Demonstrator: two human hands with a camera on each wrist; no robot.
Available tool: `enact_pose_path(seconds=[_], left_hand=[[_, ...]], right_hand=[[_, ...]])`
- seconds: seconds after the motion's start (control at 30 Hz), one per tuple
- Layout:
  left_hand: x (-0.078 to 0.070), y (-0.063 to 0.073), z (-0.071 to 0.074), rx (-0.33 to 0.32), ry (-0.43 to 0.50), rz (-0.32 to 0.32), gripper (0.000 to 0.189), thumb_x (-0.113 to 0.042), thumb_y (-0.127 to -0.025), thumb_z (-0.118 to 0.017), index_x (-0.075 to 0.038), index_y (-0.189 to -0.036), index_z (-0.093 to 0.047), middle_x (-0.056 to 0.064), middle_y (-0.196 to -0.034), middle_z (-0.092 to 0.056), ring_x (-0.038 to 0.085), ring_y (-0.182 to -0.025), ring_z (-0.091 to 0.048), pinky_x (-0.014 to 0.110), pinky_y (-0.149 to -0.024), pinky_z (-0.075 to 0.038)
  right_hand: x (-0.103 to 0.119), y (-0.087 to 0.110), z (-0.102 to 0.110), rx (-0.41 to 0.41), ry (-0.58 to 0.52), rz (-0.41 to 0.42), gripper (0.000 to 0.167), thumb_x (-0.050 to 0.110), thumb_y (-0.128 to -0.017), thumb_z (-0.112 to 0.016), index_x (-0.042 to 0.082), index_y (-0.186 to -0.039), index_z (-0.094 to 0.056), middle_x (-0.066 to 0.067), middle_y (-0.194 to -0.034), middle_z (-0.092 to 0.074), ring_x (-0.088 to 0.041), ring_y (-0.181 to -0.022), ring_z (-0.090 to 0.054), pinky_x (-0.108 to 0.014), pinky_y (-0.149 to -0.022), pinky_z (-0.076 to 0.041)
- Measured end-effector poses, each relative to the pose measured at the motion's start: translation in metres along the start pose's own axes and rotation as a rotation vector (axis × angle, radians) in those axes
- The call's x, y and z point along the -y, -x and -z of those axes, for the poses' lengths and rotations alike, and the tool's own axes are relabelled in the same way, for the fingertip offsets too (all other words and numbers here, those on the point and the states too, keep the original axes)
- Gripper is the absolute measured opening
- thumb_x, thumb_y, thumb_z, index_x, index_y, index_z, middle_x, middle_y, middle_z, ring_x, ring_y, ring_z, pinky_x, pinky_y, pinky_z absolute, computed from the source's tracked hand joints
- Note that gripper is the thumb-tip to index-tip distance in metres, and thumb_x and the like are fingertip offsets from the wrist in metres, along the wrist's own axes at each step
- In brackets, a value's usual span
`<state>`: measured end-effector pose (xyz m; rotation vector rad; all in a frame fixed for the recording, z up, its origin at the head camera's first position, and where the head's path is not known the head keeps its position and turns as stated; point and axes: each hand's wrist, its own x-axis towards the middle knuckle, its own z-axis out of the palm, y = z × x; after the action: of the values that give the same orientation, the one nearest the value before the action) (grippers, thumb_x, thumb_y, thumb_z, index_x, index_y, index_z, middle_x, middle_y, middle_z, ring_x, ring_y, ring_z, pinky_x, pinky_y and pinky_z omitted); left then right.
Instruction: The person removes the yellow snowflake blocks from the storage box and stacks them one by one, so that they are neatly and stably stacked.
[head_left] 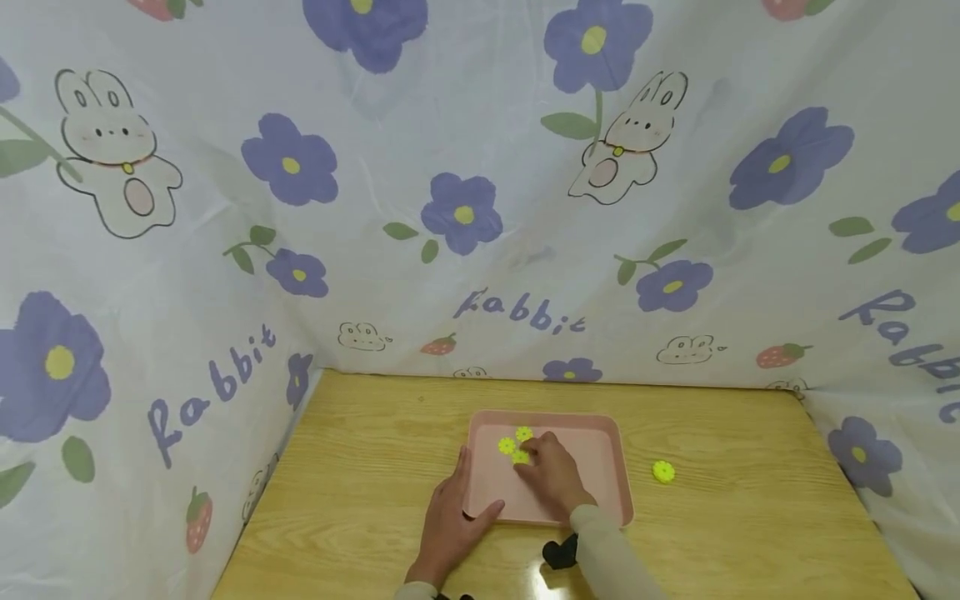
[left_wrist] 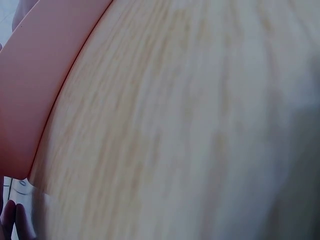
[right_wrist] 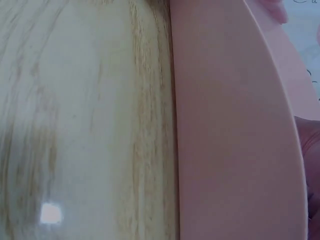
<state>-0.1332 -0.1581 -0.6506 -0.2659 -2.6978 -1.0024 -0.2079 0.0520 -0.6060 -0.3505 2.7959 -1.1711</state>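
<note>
Pink tray (head_left: 600,492) is steadied by the left hand (head_left: 450,525) (fingers flat); a yellow disc (head_left: 520,456) is seemingly pinched by the right hand (head_left: 551,475), a placing step; release is judged next

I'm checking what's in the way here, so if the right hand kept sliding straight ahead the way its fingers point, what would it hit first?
Probably the yellow-green flower-shaped pieces lying in the shallow pink plastic tray: the right hand already reaches them with its fingertips. Beyond them comes the tray's far rim.
</note>
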Motion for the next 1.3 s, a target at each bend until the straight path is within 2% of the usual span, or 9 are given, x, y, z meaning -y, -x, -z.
enact_pose_path(seconds=[0.1,0.33,0.57,0.67,0.83,1.07,1.3], left_hand=[[-0.001,-0.001,0.000,0.009,0.000,0.003,0.101,-0.064,-0.093,-0.066,-0.014,-0.167,-0.020,0.002,-0.170,-0.026,0.026,-0.144,-0.046,0.055,-0.115,-0.038],[-0.004,0.000,0.001,0.006,0.010,0.006,0.100,-0.064,-0.093,-0.066,-0.012,-0.166,-0.021,0.003,-0.170,-0.027,0.028,-0.144,-0.046,0.056,-0.115,-0.038],[-0.005,0.003,0.000,0.009,0.020,0.017,0.100,-0.064,-0.093,-0.066,-0.013,-0.167,-0.021,0.004,-0.170,-0.028,0.030,-0.144,-0.046,0.057,-0.115,-0.038],[-0.005,0.004,0.000,0.010,0.034,0.019,0.100,-0.063,-0.093,-0.067,-0.013,-0.167,-0.021,0.003,-0.170,-0.028,0.031,-0.143,-0.047,0.058,-0.114,-0.038],[-0.005,0.003,-0.001,0.015,0.027,0.025,0.099,-0.062,-0.093,-0.067,-0.013,-0.167,-0.021,0.003,-0.170,-0.027,0.032,-0.142,-0.048,0.059,-0.113,-0.038],[-0.006,0.001,0.000,0.040,0.045,0.031,0.100,-0.062,-0.093,-0.067,-0.015,-0.167,-0.018,0.002,-0.171,-0.024,0.033,-0.143,-0.046,0.060,-0.115,-0.036],[-0.005,0.000,0.004,0.035,0.056,0.029,0.101,-0.063,-0.093,-0.066,-0.014,-0.167,-0.017,0.005,-0.171,-0.025,0.029,-0.147,-0.042,0.058,-0.117,-0.033]], right_hand=[[-0.001,0.000,0.001,-0.008,0.006,-0.013,0.032,0.017,-0.090,-0.082,0.004,-0.118,-0.073,-0.004,-0.099,-0.056,-0.016,-0.080,-0.051,-0.038,-0.077,-0.051],[-0.009,0.003,0.003,-0.018,0.005,0.049,0.032,0.012,-0.091,-0.080,0.006,-0.122,-0.072,-0.003,-0.097,-0.067,-0.015,-0.085,-0.061,-0.040,-0.080,-0.057],[-0.012,0.010,0.009,0.013,-0.033,0.062,0.030,0.007,-0.090,-0.080,0.003,-0.119,-0.074,-0.002,-0.092,-0.063,-0.013,-0.082,-0.058,-0.037,-0.079,-0.055],[-0.015,0.014,0.012,0.029,-0.016,0.075,0.025,0.009,-0.090,-0.080,0.004,-0.114,-0.073,-0.001,-0.092,-0.062,-0.012,-0.082,-0.057,-0.037,-0.078,-0.054],[-0.019,0.023,0.023,0.031,-0.026,0.067,0.027,0.014,-0.093,-0.079,0.006,-0.117,-0.072,0.001,-0.097,-0.064,-0.011,-0.085,-0.058,-0.034,-0.078,-0.054],[-0.022,0.042,0.057,-0.110,-0.127,0.019,0.029,0.013,-0.092,-0.080,0.007,-0.119,-0.073,0.004,-0.092,-0.060,-0.010,-0.077,-0.055,-0.027,-0.069,-0.050],[-0.050,0.066,0.105,-0.281,-0.130,-0.025,0.039,0.016,-0.095,-0.078,0.001,-0.130,-0.069,-0.006,-0.103,-0.063,-0.016,-0.085,-0.058,-0.028,-0.070,-0.051]])
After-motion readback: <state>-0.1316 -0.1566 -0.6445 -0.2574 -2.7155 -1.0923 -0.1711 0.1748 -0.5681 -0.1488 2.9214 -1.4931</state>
